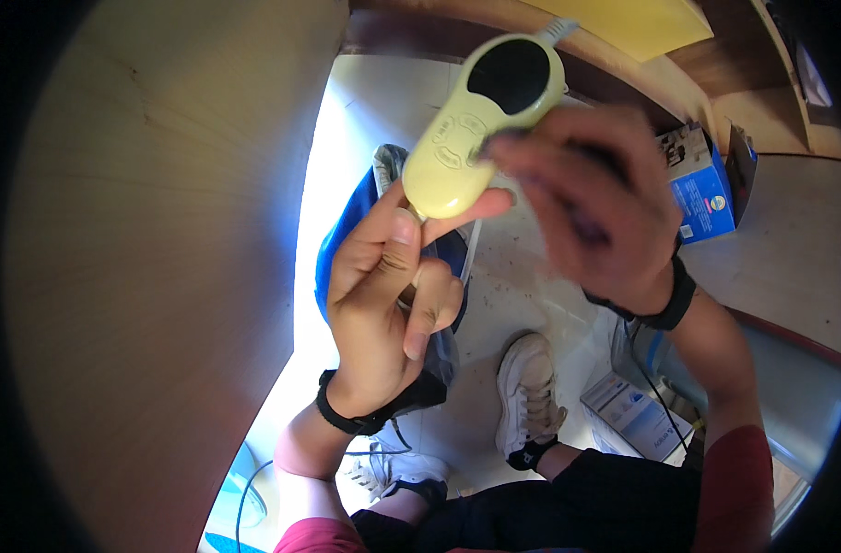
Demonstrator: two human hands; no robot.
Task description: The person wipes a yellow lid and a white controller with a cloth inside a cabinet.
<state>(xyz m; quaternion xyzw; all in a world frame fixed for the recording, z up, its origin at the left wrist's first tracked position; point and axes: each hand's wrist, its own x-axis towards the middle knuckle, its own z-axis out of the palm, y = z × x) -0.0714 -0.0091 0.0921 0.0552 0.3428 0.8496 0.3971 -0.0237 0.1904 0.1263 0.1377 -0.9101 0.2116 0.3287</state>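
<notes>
A pale yellow handheld controller [442, 162] is tilted in front of me, with a dark oval display [510, 75] at its upper end and several outlined buttons below. A grey strain relief [557, 31] sticks out of its top. My left hand [386, 283] holds it by the lower end, thumb and fingers pinching where a thin light cord seems to come out. Blurred by motion, my right hand [593, 200] is at the controller's right edge, fingertips over or close to the buttons. Whether those fingers hold anything is unclear.
A wooden panel [171, 228] rises close on my left. Below the controller is a blue lined bin or bag [344, 242]. An opened blue box [704, 197] stands on the desk [786, 256] at right. A white printed box [634, 415] sits near my shoe [531, 394].
</notes>
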